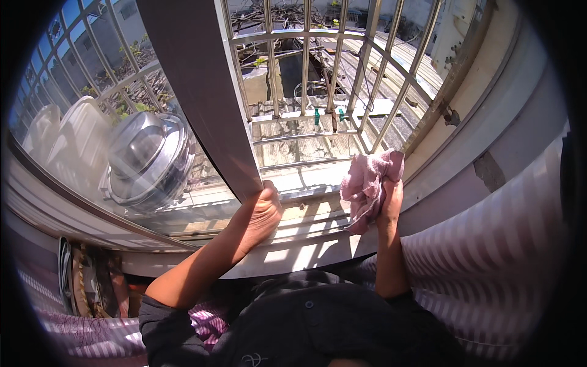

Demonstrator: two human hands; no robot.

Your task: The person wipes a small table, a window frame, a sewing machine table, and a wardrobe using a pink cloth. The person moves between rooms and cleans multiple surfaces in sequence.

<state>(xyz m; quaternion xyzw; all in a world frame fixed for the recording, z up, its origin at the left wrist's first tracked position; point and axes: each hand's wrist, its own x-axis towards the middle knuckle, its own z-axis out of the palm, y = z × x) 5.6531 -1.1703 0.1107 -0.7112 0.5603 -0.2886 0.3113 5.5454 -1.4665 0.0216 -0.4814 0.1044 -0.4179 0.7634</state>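
Note:
A crumpled pink cloth (pixel 367 183) is gripped in my right hand (pixel 392 199), held above the right end of the window sill (pixel 316 247). My left hand (pixel 266 206) is closed around the lower part of the upright frame (pixel 197 82) of a sliding window; its fingers are mostly hidden behind that edge. To the left of the frame spreads the window's glass pane (pixel 151 225). On the right the window stands open, with a metal security grille (pixel 305 73) beyond it.
Behind the glass lean metal basins (pixel 146 156) and whitish plastic tubs (pixel 78 128). A striped curtain (pixel 477 243) hangs at my right. The wall (pixel 490 170) has a bare, chipped patch. Outside lie corrugated roofing (pixel 390 87) and dry branches (pixel 284 16).

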